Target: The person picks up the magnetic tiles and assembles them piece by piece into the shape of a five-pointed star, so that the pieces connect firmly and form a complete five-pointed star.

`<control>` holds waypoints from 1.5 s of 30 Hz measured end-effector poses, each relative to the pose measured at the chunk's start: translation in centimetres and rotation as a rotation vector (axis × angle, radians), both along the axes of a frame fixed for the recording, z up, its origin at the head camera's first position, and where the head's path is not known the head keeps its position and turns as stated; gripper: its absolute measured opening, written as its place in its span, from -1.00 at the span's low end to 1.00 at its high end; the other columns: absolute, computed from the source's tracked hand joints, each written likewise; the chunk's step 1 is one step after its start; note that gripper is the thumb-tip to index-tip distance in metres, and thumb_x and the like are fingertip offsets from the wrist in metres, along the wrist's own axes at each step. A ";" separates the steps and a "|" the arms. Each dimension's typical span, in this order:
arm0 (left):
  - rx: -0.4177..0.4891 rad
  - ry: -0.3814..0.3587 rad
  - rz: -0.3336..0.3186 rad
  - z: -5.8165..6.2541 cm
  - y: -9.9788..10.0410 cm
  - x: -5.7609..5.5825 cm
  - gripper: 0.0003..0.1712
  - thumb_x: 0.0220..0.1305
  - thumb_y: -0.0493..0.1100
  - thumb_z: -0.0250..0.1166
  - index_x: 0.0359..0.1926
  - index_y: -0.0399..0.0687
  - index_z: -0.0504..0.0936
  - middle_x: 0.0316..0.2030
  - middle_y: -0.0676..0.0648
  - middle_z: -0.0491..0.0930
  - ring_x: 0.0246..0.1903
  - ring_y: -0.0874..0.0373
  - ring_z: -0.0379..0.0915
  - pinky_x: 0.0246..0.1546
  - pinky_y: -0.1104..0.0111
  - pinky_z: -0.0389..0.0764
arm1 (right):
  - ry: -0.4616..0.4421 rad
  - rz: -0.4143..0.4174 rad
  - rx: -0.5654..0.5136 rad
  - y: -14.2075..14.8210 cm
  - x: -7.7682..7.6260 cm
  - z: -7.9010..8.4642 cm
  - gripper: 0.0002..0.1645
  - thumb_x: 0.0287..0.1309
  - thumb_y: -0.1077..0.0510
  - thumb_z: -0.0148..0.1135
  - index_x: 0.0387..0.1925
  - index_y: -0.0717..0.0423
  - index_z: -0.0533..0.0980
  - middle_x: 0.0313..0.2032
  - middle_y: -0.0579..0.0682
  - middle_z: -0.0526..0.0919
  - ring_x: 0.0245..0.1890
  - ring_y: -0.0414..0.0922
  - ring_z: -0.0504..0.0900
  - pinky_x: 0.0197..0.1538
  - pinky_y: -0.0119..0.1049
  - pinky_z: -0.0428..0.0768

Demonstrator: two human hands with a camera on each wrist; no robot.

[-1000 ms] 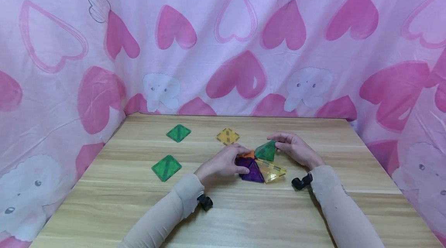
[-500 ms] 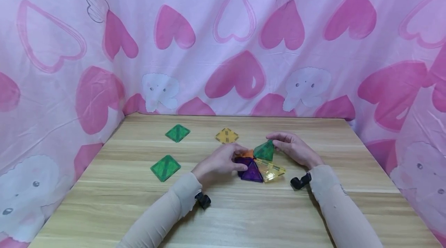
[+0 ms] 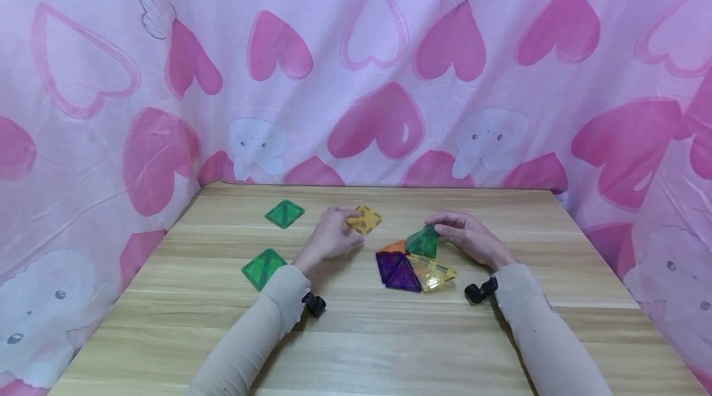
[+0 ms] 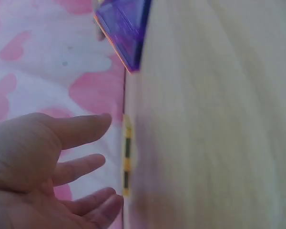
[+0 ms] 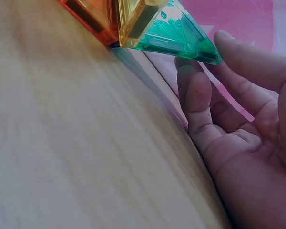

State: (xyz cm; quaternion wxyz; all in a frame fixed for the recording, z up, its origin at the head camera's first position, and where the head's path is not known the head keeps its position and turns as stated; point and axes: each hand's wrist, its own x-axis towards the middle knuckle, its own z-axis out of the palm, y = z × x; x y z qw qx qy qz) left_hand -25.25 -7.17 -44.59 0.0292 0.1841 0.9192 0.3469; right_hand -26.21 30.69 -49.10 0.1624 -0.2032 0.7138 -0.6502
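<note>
My left hand (image 3: pixel 332 234) is at the yellow square magnetic tile (image 3: pixel 369 220), which lies flat at the back of the table. In the left wrist view its thumb and fingers are spread, with the edge of the yellow tile just beyond the fingertips. My right hand (image 3: pixel 468 236) pinches the outer corner of a green triangular magnetic tile (image 3: pixel 421 241) between thumb and fingers. That tile slants up from a cluster of purple tiles (image 3: pixel 402 275), an orange tile (image 3: pixel 394 248) and a clear yellow tile (image 3: pixel 432 272). The right wrist view shows orange, yellow and green meeting at one point.
Two green square tiles lie flat on the left side, one farther back (image 3: pixel 285 214) and one nearer (image 3: pixel 263 269), close to my left sleeve (image 3: pixel 286 297). A pink heart-patterned curtain (image 3: pixel 372 118) surrounds the wooden table (image 3: pixel 389 346) at the back and sides.
My left hand has let go of the purple and orange tiles and moved left and back to the yellow square tile. My right hand stays on the green triangular tile.
</note>
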 end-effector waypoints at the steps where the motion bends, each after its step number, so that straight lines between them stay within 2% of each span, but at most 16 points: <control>1: -0.010 -0.006 0.007 -0.1 -0.1 0.0 -0.30 0.36 -0.14 0.62 0.46 -0.19 0.64 0.42 -0.32 0.55 0.42 -0.23 0.41 0.49 -0.12 0.47 | -0.002 0.004 -0.001 0.0 0.0 0.0 -0.47 0.73 0.18 0.14 0.45 0.52 0.42 0.21 0.06 0.76 0.22 -0.11 0.73 0.32 -0.27 0.68; 7: -0.035 -0.049 0.016 -0.3 -0.3 -0.2 -0.31 0.38 -0.08 0.62 0.45 -0.17 0.66 0.40 -0.24 0.56 0.44 -0.18 0.39 0.52 -0.07 0.44 | -0.001 0.004 0.022 0.1 0.1 0.1 -0.48 0.72 0.17 0.15 0.42 0.51 0.46 0.16 0.11 0.79 0.21 -0.07 0.74 0.34 -0.25 0.67; 13: -0.054 -0.062 0.030 -0.4 0.1 -0.4 -0.35 0.40 -0.11 0.60 0.41 -0.24 0.67 0.35 -0.29 0.54 0.41 -0.21 0.37 0.51 -0.06 0.45 | 0.014 -0.015 0.055 -0.1 0.1 0.1 -0.50 0.71 0.13 0.19 0.38 0.47 0.53 0.18 0.07 0.79 0.21 -0.12 0.74 0.30 -0.28 0.68; 17: -0.071 -0.048 0.046 -0.7 0.6 -0.6 -0.37 0.39 -0.16 0.58 0.39 -0.27 0.67 0.31 -0.34 0.55 0.38 -0.25 0.35 0.50 -0.09 0.43 | -0.002 -0.035 0.031 -0.4 -0.1 0.1 -0.49 0.76 0.11 0.12 0.37 0.49 0.53 0.27 0.19 0.74 0.25 -0.15 0.72 0.32 -0.30 0.69; 19: -0.077 -0.022 0.035 -1.3 0.8 -1.1 -0.39 0.39 -0.16 0.57 0.39 -0.24 0.69 0.30 -0.34 0.58 0.35 -0.25 0.36 0.48 -0.07 0.45 | -0.003 -0.070 0.025 -0.6 -0.3 0.1 -0.46 0.78 0.08 0.08 0.38 0.49 0.51 0.32 0.30 0.70 0.28 -0.14 0.71 0.33 -0.33 0.67; 21: -0.078 -0.009 0.009 -1.3 1.0 -1.2 -0.42 0.42 -0.20 0.50 0.40 -0.24 0.68 0.29 -0.34 0.61 0.34 -0.25 0.37 0.47 -0.08 0.45 | 0.008 -0.130 0.043 -0.8 -0.5 0.0 -0.45 0.77 0.05 0.09 0.40 0.47 0.51 0.34 0.38 0.66 0.31 -0.10 0.70 0.35 -0.36 0.65; 25: -0.048 -0.029 -0.092 -1.2 1.8 -1.5 -0.48 0.49 -0.30 0.36 0.42 -0.25 0.67 0.27 -0.29 0.67 0.29 -0.19 0.49 0.43 -0.03 0.53 | 0.048 -0.255 0.171 -0.9 -0.7 -0.1 -0.45 0.71 -0.04 0.21 0.41 0.28 0.57 0.30 0.25 0.73 0.33 -0.02 0.69 0.43 -0.32 0.55; 26: -0.033 -0.060 -0.102 -0.8 2.2 -1.4 -0.48 0.50 -0.35 0.32 0.43 -0.28 0.64 0.27 -0.29 0.67 0.29 -0.18 0.52 0.44 -0.04 0.54 | 0.054 -0.278 0.211 -0.9 -0.8 0.0 -0.45 0.68 -0.07 0.25 0.41 0.22 0.59 0.28 0.19 0.76 0.33 -0.02 0.69 0.46 -0.29 0.51; 28: 0.011 -0.076 -0.111 -0.9 2.7 -1.8 -0.49 0.51 -0.38 0.31 0.43 -0.29 0.63 0.24 -0.28 0.69 0.27 -0.16 0.59 0.42 -0.02 0.59 | 0.076 -0.311 0.284 -1.0 -0.9 0.1 -0.47 0.63 -0.09 0.32 0.39 0.13 0.63 0.26 0.10 0.79 0.33 -0.01 0.68 0.48 -0.20 0.45; 31: 0.073 -0.085 -0.040 -1.1 3.3 -2.4 -0.48 0.47 -0.38 0.39 0.41 -0.32 0.62 0.20 -0.28 0.71 0.24 -0.17 0.64 0.38 -0.01 0.63 | 0.123 -0.324 0.333 -1.1 -1.3 0.1 -0.49 0.58 -0.03 0.40 0.38 0.12 0.65 0.23 0.10 0.80 0.28 0.02 0.71 0.44 -0.14 0.49; 33: 0.083 -0.052 0.006 -2.3 3.5 -3.4 -0.45 0.39 -0.34 0.47 0.37 -0.36 0.64 0.13 -0.27 0.72 0.19 -0.15 0.65 0.32 0.03 0.67 | 0.165 -0.329 0.366 -1.3 -1.6 0.0 -0.51 0.55 0.03 0.43 0.36 0.14 0.67 0.21 0.11 0.81 0.22 0.01 0.75 0.36 -0.22 0.58; 36: 0.076 -0.055 0.046 -3.4 3.9 -4.5 -0.47 0.29 -0.24 0.56 0.23 -0.37 0.70 -0.07 -0.20 0.70 -0.03 -0.04 0.63 0.10 0.12 0.71 | 0.198 -0.343 0.414 -1.6 -1.9 -0.2 -0.55 0.50 0.07 0.48 0.31 0.11 0.71 0.17 0.06 0.84 0.12 -0.05 0.79 0.19 -0.40 0.63; 39: 0.092 -0.061 0.066 -4.5 4.5 -5.8 -0.43 0.24 -0.20 0.59 0.23 -0.34 0.73 -0.15 -0.15 0.66 -0.13 0.02 0.53 -0.01 0.16 0.68 | 0.211 -0.345 0.453 -1.9 -2.1 -0.2 -0.56 0.48 0.07 0.50 0.29 0.09 0.73 0.14 0.03 0.85 0.04 -0.08 0.78 0.10 -0.40 0.62; 40: 0.106 -0.076 0.075 -4.1 4.7 -5.7 -0.44 0.25 -0.20 0.60 0.24 -0.32 0.74 -0.12 -0.14 0.68 -0.12 0.03 0.55 0.01 0.16 0.69 | 0.210 -0.346 0.460 -2.0 -2.1 -0.2 -0.57 0.47 0.07 0.51 0.28 0.08 0.74 0.12 0.02 0.86 0.01 -0.08 0.77 0.08 -0.37 0.63; 42: 0.131 -0.079 0.095 -4.2 5.0 -5.8 -0.38 0.23 -0.20 0.61 0.32 -0.24 0.74 0.01 -0.10 0.74 0.01 0.05 0.61 0.14 0.17 0.70 | 0.215 -0.339 0.476 -2.1 -2.2 -0.1 -0.57 0.48 0.06 0.50 0.28 0.08 0.74 0.08 0.04 0.86 0.00 -0.07 0.75 0.08 -0.31 0.65; 45: 0.154 -0.105 0.096 -3.1 5.5 -5.1 -0.45 0.25 -0.24 0.61 0.27 -0.21 0.77 0.11 -0.17 0.77 0.14 -0.06 0.65 0.26 0.09 0.69 | 0.219 -0.329 0.501 -2.2 -2.3 0.2 -0.56 0.47 0.06 0.51 0.28 0.08 0.73 0.02 0.04 0.84 -0.01 -0.05 0.74 0.10 -0.25 0.66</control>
